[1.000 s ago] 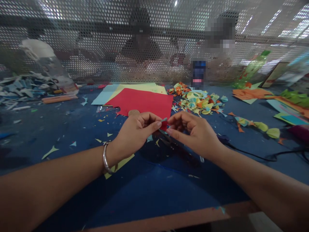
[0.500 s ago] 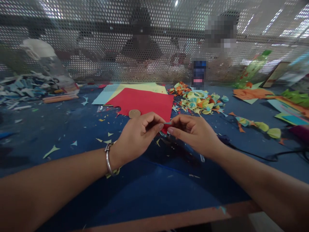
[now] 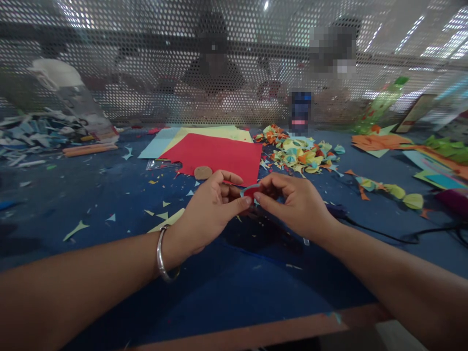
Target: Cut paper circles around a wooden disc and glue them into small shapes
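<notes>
Between my hands is a small curved paper piece (image 3: pixel 251 191), red on the inner face with a light blue edge. My right hand (image 3: pixel 302 200) is closed, pinching it between thumb and index finger. From the other side my left hand (image 3: pixel 210 209) has its thumb on the piece's lower edge, with the index finger lifted off and the other fingers curled behind. A large red sheet (image 3: pixel 219 153) with bites cut from its left edge lies just beyond. Against that sheet's near edge rests a round brown disc (image 3: pixel 203 172).
Cut-paper garlands (image 3: pixel 305 153) are heaped behind my right hand, and a strand (image 3: pixel 395 191) trails right. White and blue scraps (image 3: pixel 32 134) and a white-capped bottle (image 3: pixel 82 97) stand left. A black cable (image 3: pixel 383 234) crosses the right side. A perforated screen (image 3: pixel 146 63) closes off the back.
The paper piece has turned so that its red face shows more. My left index finger has lifted and spread from the thumb. My right hand stays almost in place.
</notes>
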`<state>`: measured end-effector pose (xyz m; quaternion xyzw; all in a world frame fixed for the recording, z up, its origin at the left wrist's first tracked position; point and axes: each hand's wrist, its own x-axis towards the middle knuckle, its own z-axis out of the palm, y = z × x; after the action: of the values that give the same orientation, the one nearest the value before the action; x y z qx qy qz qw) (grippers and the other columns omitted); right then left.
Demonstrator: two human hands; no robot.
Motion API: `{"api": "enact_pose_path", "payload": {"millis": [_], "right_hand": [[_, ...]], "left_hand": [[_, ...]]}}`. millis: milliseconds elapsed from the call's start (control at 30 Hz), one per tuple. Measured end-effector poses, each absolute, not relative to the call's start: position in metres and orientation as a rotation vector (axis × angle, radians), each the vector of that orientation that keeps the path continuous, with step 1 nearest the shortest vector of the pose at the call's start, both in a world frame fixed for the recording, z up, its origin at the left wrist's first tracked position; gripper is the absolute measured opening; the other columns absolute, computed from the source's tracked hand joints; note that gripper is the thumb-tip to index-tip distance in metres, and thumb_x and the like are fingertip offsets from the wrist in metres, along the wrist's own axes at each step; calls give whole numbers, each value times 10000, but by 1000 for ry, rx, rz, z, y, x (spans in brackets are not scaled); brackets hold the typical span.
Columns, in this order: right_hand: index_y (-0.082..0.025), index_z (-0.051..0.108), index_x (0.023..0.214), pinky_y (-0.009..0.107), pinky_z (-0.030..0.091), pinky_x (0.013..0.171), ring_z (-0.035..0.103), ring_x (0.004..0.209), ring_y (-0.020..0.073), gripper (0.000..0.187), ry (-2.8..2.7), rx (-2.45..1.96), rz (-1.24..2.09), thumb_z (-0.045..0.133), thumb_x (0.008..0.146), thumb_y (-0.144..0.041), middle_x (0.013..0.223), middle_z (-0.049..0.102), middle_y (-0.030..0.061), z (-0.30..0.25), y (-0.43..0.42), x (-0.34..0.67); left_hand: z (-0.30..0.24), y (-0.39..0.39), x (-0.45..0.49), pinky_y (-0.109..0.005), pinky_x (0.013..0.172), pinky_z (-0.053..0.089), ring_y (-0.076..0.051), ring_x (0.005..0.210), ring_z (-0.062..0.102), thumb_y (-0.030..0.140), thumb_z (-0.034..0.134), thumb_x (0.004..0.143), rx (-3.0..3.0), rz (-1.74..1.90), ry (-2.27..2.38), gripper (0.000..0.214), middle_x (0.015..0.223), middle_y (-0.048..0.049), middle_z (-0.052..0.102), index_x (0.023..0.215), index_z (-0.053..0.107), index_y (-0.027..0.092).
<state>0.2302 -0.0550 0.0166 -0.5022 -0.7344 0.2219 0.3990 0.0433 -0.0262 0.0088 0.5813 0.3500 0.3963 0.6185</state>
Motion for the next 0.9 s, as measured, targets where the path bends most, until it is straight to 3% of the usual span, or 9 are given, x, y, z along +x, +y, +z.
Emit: {"api": "enact_pose_path", "payload": {"millis": [267,500,633,900], "right_hand": [[-175,667,839,209,436,596,561,613,89,63,-1923,-1239,502,643,878,-218,723,656,-23,20,-59,228],[-174,670,823,225,391,579,534,614,95,235,-1940,-1270,410,572,961,-337,693,624,-19,22,-60,231],[-168,669,825,231,383,538,533,572,95,256,-1877,-1307,505,568,953,-365,685,628,-14,22,-58,234],[-165,659,813,238,390,541,525,570,100,237,-1875,-1297,541,590,927,-360,669,603,-15,26,-56,240]], "left_hand": [[9,-24,42,-239,617,496,-89,619,596,124,714,747,1411,1001,832,289,685,67,590,920,494,197],[7,-16,39,-246,599,446,-93,639,558,146,720,778,1622,997,816,253,717,54,566,911,513,209],[7,-14,38,-252,609,456,-100,658,561,191,715,829,1733,1004,657,238,751,43,588,972,526,221],[10,-16,36,-229,654,507,-98,710,620,123,670,852,1947,1068,632,120,807,10,666,950,653,190]]}}
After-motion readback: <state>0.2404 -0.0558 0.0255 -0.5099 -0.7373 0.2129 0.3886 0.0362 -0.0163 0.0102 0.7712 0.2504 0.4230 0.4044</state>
